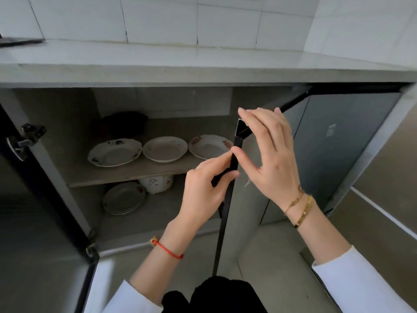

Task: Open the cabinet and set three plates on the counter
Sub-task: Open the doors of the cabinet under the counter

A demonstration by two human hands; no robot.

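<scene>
1. The left hand [204, 188] grips the right door [228, 199] by its black edge.
2. The right hand [268, 152] pinches that door's top corner.
3. Three plates [165, 149] sit on the cabinet's upper shelf [126, 173], at 10 o'clock from the hands.

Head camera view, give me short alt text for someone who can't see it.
Both hands, left hand and right hand, grip the black edge of a cabinet door under a counter. Three plates sit side by side on the upper shelf inside.

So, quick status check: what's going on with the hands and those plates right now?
Both hands on the right cabinet door's edge, left hand gripping, right hand at its top corner. Three plates untouched on upper shelf. Door partly blocks rightmost plate.
</scene>
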